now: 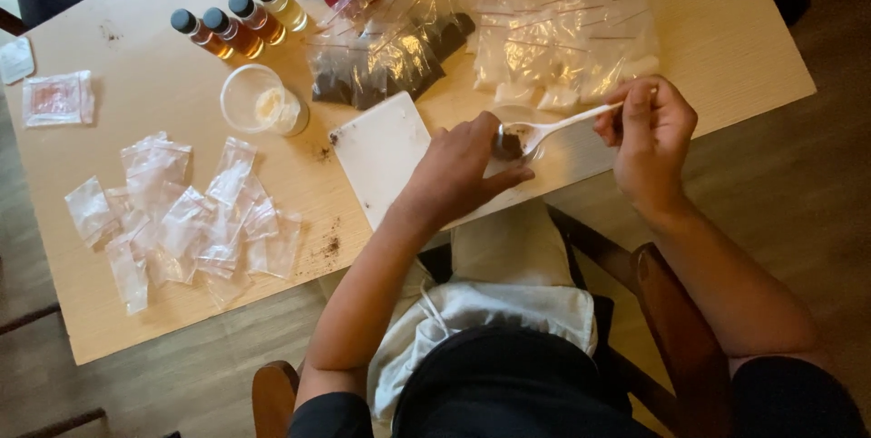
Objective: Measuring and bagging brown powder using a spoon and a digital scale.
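Over the white tray, spoon in right hand, bowl beside left hand

Only one view was supplied, taken from a camera worn on the person's head. It was aimed steeply downward, almost straight over the pale wooden surface, whose edges ran slanted across the frame. The surface was seen from close range, filling the upper two thirds, while the person's lap and a strip of floor were caught below and at the right.
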